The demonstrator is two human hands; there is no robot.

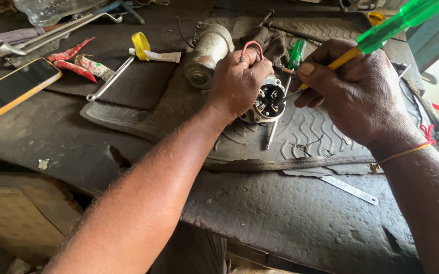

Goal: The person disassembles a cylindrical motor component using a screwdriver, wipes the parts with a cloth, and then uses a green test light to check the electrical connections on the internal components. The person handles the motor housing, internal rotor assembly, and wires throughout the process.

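The left hand (237, 83) clamps a round metal part (267, 104) steady on the rubber mat (305, 142), so the right hand (354, 94), closed on a green-handled screwdriver (381, 33), can probe inside it.

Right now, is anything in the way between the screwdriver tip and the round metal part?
Nothing visible is. The right hand holds the green screwdriver with its tip right at the open face of the round part, which the left hand grips. A second screwdriver lies just behind, off that path.
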